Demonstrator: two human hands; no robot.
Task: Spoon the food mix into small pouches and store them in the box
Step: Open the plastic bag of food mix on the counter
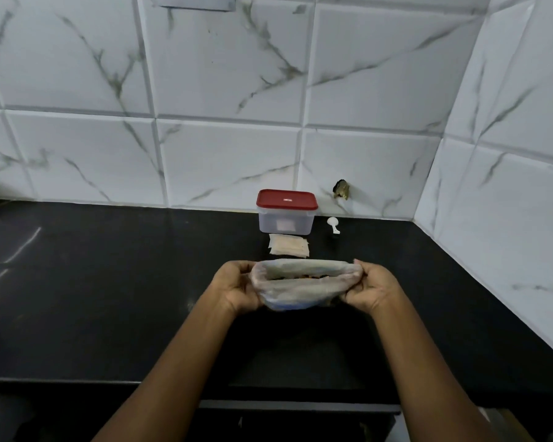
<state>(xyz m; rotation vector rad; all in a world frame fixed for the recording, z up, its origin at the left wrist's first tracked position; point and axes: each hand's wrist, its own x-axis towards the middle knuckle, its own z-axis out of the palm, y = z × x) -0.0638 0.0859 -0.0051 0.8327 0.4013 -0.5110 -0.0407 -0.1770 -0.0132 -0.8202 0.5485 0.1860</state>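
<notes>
Both forearms forward, left hand (pixel 237 287) and right hand (pixel 369 290) tight on opposite ends of a bag (pixel 300 290)

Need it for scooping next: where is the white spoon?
In the head view, the white spoon lies on the black counter by the tiled wall, just right of the red-lidded box.

A home kitchen corner

A black stone tabletop (pixel 109 282) meets white marble-veined wall tiles (pixel 224 74) on two sides; against the tiles stands a red-lidded plastic food box (pixel 286 212), a small white scoop (pixel 332 224) just right of it.
</notes>
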